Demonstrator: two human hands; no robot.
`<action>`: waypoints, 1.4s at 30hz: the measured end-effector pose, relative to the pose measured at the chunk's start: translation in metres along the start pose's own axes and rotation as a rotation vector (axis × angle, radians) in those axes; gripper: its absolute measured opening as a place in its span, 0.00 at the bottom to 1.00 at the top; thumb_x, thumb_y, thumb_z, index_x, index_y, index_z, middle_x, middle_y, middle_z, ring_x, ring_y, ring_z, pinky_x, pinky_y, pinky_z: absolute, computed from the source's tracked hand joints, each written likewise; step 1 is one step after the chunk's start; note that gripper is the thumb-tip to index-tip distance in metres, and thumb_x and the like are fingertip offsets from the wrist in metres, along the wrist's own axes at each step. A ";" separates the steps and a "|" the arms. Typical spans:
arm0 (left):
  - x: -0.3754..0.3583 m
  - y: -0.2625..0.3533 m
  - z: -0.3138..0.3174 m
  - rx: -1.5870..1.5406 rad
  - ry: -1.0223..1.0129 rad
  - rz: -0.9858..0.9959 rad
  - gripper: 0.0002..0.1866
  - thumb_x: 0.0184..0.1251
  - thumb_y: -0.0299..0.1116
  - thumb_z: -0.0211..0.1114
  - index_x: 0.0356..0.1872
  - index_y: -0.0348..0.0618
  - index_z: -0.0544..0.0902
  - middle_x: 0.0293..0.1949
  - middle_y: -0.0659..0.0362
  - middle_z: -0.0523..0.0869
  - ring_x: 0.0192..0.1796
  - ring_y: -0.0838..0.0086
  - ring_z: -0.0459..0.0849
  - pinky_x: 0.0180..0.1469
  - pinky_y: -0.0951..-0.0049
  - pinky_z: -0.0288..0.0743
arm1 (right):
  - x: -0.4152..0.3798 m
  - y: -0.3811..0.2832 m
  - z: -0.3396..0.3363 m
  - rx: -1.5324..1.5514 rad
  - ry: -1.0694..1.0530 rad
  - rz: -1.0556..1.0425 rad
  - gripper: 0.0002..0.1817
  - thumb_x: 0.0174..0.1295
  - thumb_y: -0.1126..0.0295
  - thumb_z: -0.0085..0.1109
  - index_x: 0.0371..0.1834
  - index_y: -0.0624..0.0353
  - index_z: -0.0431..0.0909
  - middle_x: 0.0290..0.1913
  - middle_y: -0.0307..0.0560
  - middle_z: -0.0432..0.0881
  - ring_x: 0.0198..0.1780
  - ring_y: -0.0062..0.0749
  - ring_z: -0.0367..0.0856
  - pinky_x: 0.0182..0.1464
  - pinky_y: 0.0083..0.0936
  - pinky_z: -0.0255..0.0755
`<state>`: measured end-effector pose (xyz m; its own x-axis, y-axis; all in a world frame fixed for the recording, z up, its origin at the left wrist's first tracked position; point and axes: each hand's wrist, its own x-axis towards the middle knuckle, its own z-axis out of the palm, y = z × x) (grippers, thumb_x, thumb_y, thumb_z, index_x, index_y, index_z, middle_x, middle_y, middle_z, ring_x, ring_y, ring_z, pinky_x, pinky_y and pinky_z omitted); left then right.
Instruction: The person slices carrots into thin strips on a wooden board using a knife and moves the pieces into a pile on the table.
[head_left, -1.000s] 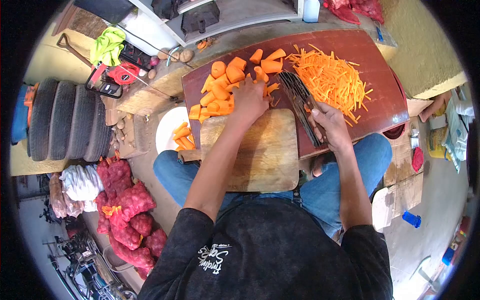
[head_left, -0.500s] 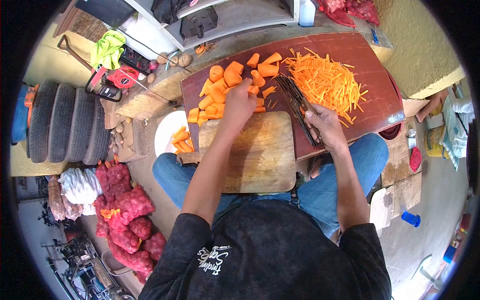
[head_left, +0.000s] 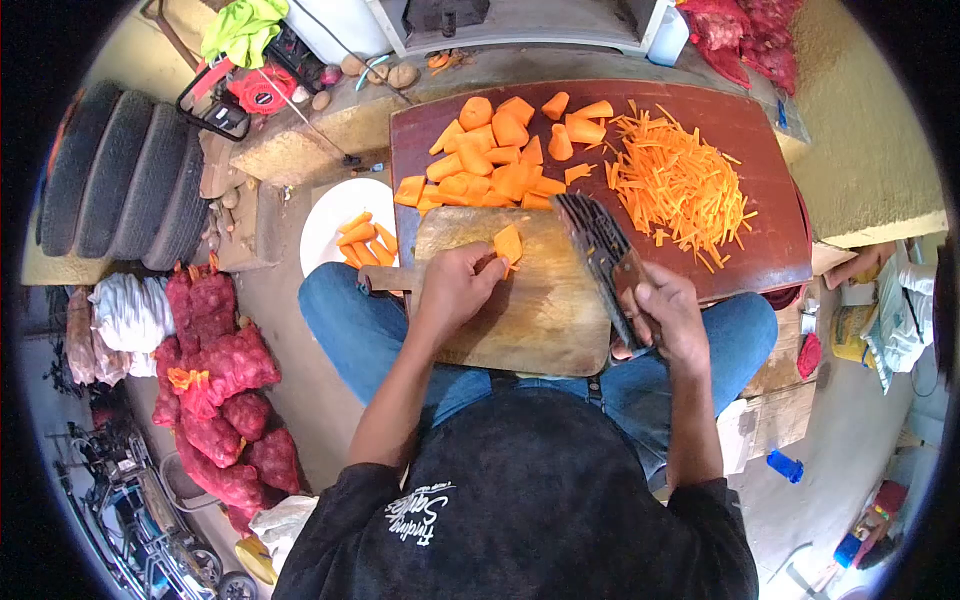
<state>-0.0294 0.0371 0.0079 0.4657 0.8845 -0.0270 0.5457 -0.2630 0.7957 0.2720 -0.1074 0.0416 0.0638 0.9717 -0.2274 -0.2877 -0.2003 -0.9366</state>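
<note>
My left hand (head_left: 455, 288) holds an orange carrot chunk (head_left: 508, 243) over the wooden cutting board (head_left: 540, 310) on my lap. My right hand (head_left: 665, 315) grips the handle of a dark multi-blade cutter (head_left: 595, 245), whose blades lie across the board's right edge. Beyond the board, a dark red tray (head_left: 770, 230) carries a heap of carrot chunks (head_left: 495, 165) on its left and a pile of thin carrot strips (head_left: 680, 185) on its right.
A white plate (head_left: 330, 225) with a few carrot pieces sits to the left of the board. Red mesh sacks (head_left: 220, 390) lie on the floor at left, stacked tyres (head_left: 120, 180) beyond them. A shelf unit and a low wall stand behind the tray.
My left hand drew back from the carrot heap with one chunk and brought it over the cutting board. My right hand with the cutter shifted slightly toward me.
</note>
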 end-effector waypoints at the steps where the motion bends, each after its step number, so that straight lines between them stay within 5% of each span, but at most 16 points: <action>1: -0.002 -0.003 0.001 0.020 0.020 0.049 0.11 0.73 0.36 0.76 0.45 0.38 0.91 0.34 0.45 0.91 0.32 0.49 0.90 0.36 0.56 0.81 | -0.008 0.002 0.006 -0.004 0.020 0.019 0.24 0.84 0.58 0.64 0.65 0.72 0.82 0.30 0.33 0.79 0.21 0.13 0.69 0.23 0.16 0.62; 3: -0.003 -0.005 0.002 0.063 0.062 0.149 0.11 0.72 0.37 0.77 0.41 0.40 0.91 0.34 0.45 0.90 0.34 0.43 0.88 0.37 0.52 0.81 | -0.017 0.008 0.012 -0.035 -0.004 0.037 0.23 0.84 0.61 0.65 0.69 0.72 0.81 0.32 0.32 0.79 0.22 0.12 0.69 0.24 0.17 0.62; 9: -0.001 0.000 0.003 0.138 0.029 0.252 0.12 0.71 0.35 0.79 0.42 0.36 0.91 0.33 0.49 0.83 0.39 0.51 0.87 0.40 0.54 0.77 | -0.019 0.010 0.035 -0.144 0.045 0.100 0.24 0.84 0.66 0.65 0.76 0.70 0.80 0.32 0.30 0.78 0.24 0.12 0.70 0.26 0.17 0.63; 12: 0.000 -0.006 0.007 0.016 -0.070 0.269 0.12 0.69 0.35 0.80 0.44 0.37 0.91 0.35 0.49 0.83 0.42 0.52 0.86 0.45 0.55 0.77 | -0.016 0.007 0.041 -0.167 0.033 0.096 0.24 0.84 0.66 0.65 0.76 0.69 0.81 0.31 0.30 0.78 0.24 0.12 0.70 0.26 0.17 0.63; 15: -0.008 -0.003 0.008 0.131 0.065 0.241 0.13 0.66 0.37 0.81 0.43 0.39 0.92 0.39 0.48 0.85 0.49 0.48 0.85 0.57 0.50 0.72 | -0.015 0.009 0.041 -0.183 0.027 0.094 0.25 0.84 0.66 0.66 0.77 0.68 0.80 0.31 0.30 0.78 0.25 0.12 0.70 0.26 0.17 0.63; 18: -0.010 -0.005 0.006 -0.076 0.070 0.170 0.15 0.63 0.34 0.82 0.47 0.39 0.92 0.40 0.50 0.85 0.53 0.51 0.84 0.62 0.52 0.66 | -0.016 0.010 0.043 -0.220 0.050 0.093 0.25 0.83 0.66 0.67 0.77 0.68 0.80 0.31 0.29 0.78 0.25 0.11 0.70 0.27 0.17 0.63; 21: -0.008 -0.004 0.003 0.081 0.134 0.326 0.20 0.57 0.32 0.85 0.50 0.40 0.91 0.39 0.51 0.85 0.46 0.50 0.84 0.54 0.53 0.73 | -0.018 0.013 0.047 -0.261 0.088 0.119 0.26 0.82 0.67 0.67 0.78 0.66 0.80 0.34 0.29 0.80 0.27 0.09 0.70 0.28 0.16 0.63; 24: -0.007 -0.014 0.011 0.037 0.015 0.367 0.20 0.57 0.29 0.84 0.52 0.41 0.91 0.40 0.51 0.85 0.48 0.50 0.84 0.55 0.53 0.74 | -0.014 0.013 0.051 -0.249 0.023 0.151 0.26 0.81 0.68 0.67 0.78 0.67 0.80 0.41 0.34 0.85 0.37 0.14 0.78 0.39 0.19 0.75; 29: -0.026 -0.004 0.023 0.144 0.120 0.419 0.16 0.61 0.28 0.82 0.51 0.43 0.91 0.44 0.51 0.85 0.50 0.51 0.84 0.56 0.52 0.74 | 0.002 0.005 0.063 -0.433 -0.071 0.113 0.27 0.80 0.68 0.68 0.77 0.70 0.79 0.47 0.36 0.85 0.47 0.20 0.79 0.53 0.25 0.75; 30: -0.029 -0.003 0.023 0.158 0.131 0.399 0.17 0.62 0.28 0.82 0.52 0.43 0.92 0.46 0.51 0.86 0.52 0.51 0.84 0.58 0.52 0.74 | 0.005 0.008 0.060 -0.447 -0.090 0.097 0.27 0.81 0.66 0.68 0.78 0.69 0.79 0.40 0.32 0.82 0.37 0.15 0.75 0.41 0.20 0.71; 32: -0.029 -0.002 0.022 0.210 0.164 0.431 0.19 0.64 0.29 0.81 0.56 0.44 0.92 0.52 0.51 0.86 0.57 0.50 0.84 0.62 0.50 0.73 | 0.006 0.005 0.055 -0.466 -0.094 0.111 0.27 0.81 0.66 0.68 0.78 0.68 0.79 0.39 0.32 0.82 0.35 0.13 0.75 0.37 0.18 0.71; 35: -0.018 0.000 0.015 0.307 0.170 0.536 0.22 0.67 0.32 0.80 0.62 0.45 0.90 0.59 0.51 0.86 0.65 0.50 0.82 0.68 0.47 0.70 | 0.001 -0.002 0.051 -0.439 -0.045 0.156 0.26 0.80 0.69 0.68 0.77 0.68 0.81 0.51 0.39 0.88 0.48 0.17 0.81 0.52 0.24 0.79; 42: -0.004 -0.012 0.014 0.345 0.128 0.456 0.27 0.69 0.34 0.78 0.69 0.47 0.86 0.56 0.52 0.85 0.65 0.51 0.81 0.71 0.46 0.67 | -0.013 0.010 0.043 -0.426 0.066 0.151 0.26 0.77 0.72 0.70 0.76 0.67 0.81 0.50 0.41 0.88 0.48 0.18 0.81 0.51 0.25 0.80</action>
<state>-0.0281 0.0311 -0.0101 0.6305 0.6864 0.3623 0.5152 -0.7193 0.4660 0.2271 -0.1171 0.0469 0.1158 0.9204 -0.3733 0.1195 -0.3860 -0.9147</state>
